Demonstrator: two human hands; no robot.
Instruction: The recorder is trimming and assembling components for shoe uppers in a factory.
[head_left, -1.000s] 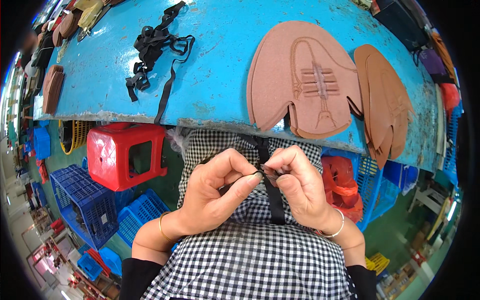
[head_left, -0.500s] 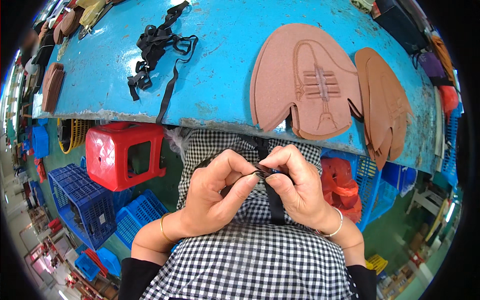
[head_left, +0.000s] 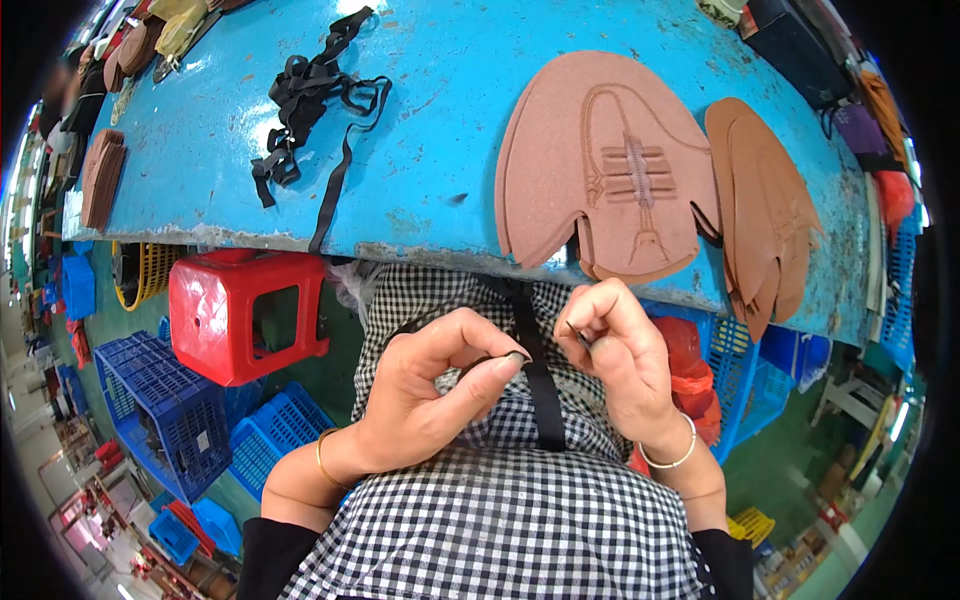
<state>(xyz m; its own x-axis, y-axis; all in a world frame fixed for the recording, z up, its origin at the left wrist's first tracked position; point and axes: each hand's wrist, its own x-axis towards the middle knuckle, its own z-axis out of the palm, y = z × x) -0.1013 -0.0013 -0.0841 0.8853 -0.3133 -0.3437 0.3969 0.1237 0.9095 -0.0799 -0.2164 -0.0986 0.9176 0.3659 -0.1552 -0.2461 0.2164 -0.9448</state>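
Over my checked lap, my left hand (head_left: 440,392) is closed in a pinch, and a bit of thin dark strip (head_left: 518,356) shows at its thumb and fingertip. To its right and apart from it, my right hand (head_left: 622,365) is also pinched shut. A small dark tip shows at those fingers, too small to name. Between the hands a black strap (head_left: 541,395) runs down the checked cloth; I cannot tell whether either hand's piece joins it. Beyond, on the blue table (head_left: 430,150), lies a tangle of black ribbon (head_left: 300,95), one end reaching the front edge.
Stacked brown stitched shoe-upper pieces (head_left: 610,160) lie at the table's front right, with more brown pieces (head_left: 765,200) beside them. Left of my lap stand a red plastic stool (head_left: 215,315) and blue crates (head_left: 165,410). A red bag (head_left: 685,365) is at the right.
My hands, which met at the dark strip, have come apart. The right hand has moved right and slightly up, with its fingers curled; the left has stayed nearly in place.
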